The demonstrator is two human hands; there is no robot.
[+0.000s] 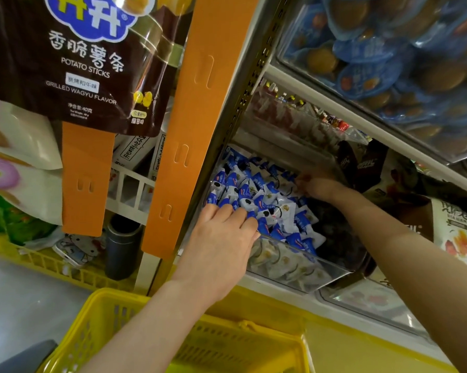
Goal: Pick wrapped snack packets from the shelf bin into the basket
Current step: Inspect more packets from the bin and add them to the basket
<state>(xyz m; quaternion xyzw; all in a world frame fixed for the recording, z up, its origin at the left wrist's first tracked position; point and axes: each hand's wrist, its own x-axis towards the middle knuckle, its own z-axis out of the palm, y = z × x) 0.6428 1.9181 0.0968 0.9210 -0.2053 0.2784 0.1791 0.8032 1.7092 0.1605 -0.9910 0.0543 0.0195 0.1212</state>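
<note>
Yellow basket under left wrist | left hand fingers curled into blue-white snack packets, just past front lip of clear shelf bin | right hand deeper among packets, blurred, grip unreadable | risk: overfull scoop sheds slick packets over lip, missing basket

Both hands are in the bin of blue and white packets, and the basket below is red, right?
No, the basket is yellow, not red; the head view shows it. The left hand and right hand are indeed in the bin of blue and white packets.
</note>
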